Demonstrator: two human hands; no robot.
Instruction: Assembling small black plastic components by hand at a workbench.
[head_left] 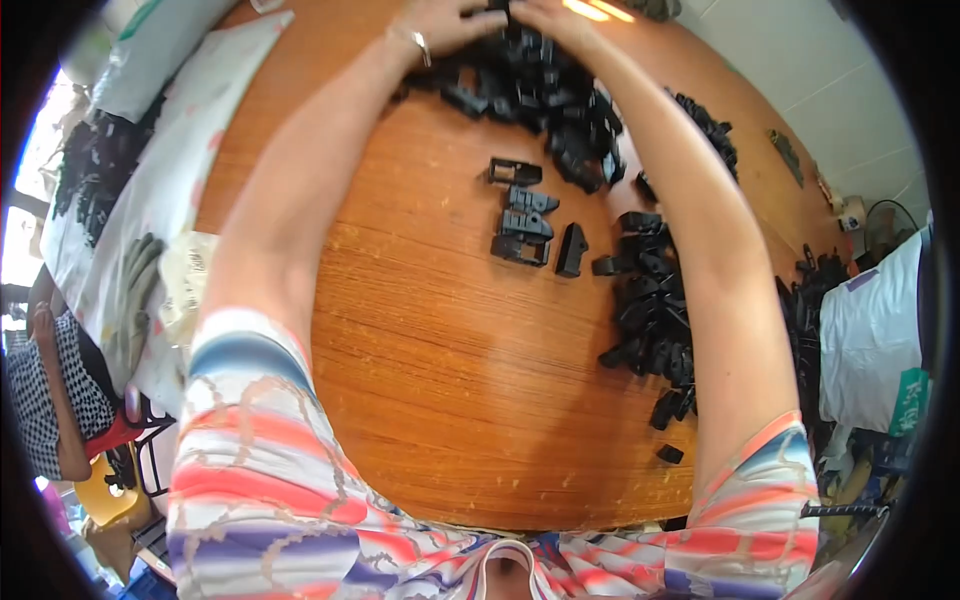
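Observation:
Both arms reach to the far edge of the view, over a heap of black plastic parts point(540, 85) on the brown wooden table point(430, 400). My left hand point(450, 22), with a bracelet at its wrist, has its fingers closed round a small black plastic part point(497, 6). From the other side, the fingers of my right hand point(555, 22) close on the same part. The upper edge cuts off some of both hands. Nearer to me, several black housings point(525, 222) lie in a short column, with one narrow black piece point(571, 250) to their right.
Another heap of black parts point(650, 300) lies beside my right forearm, with a loose piece point(670, 454) nearer me. Plastic sheeting point(185, 140) and a bag of black parts are at the left. A white sack point(872, 340) stands at the right. Another person point(55, 390) sits at the far left.

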